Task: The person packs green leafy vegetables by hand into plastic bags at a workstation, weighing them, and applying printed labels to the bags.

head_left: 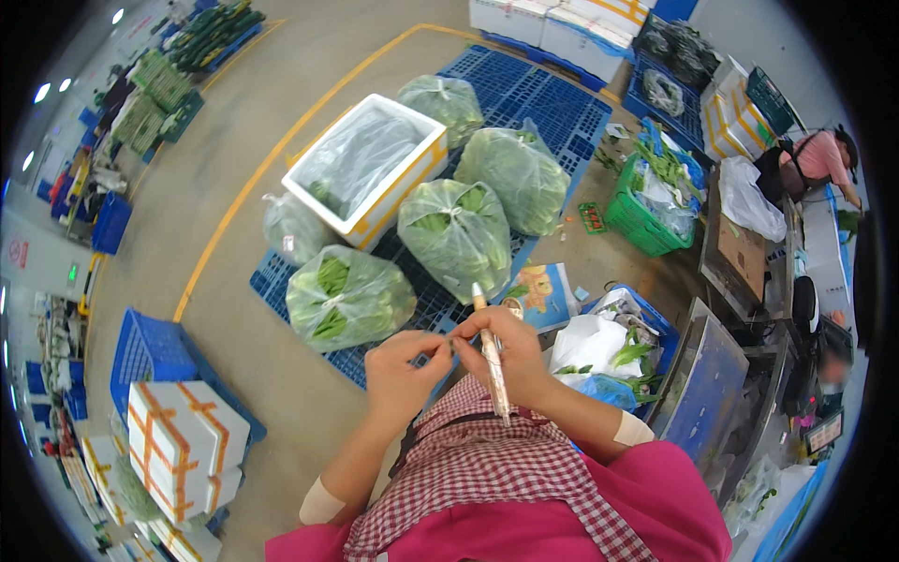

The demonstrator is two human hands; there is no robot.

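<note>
My left hand (407,376) and my right hand (507,351) meet in front of my checked apron, thumbs and forefingers pinched close together. Something small and dark sits at the fingertips; what it is cannot be made out. A long, slim, pale knife-like tool (494,369) with a light tip lies in my right hand, held by the other fingers. Just beyond my hands stand tied clear plastic bags of leafy greens, one (455,235) in the middle and one (350,298) on the left. Behind them is an open white foam box (435,144) with a plastic liner and some greens inside.
The bags and box rest on a blue plastic pallet (555,91). To the right are a green basket (650,228) of leaves and plastic, a blue crate (642,309) of scraps and metal tables. Taped foam boxes (175,442) stand lower left. A co-worker (818,161) bends at the far right.
</note>
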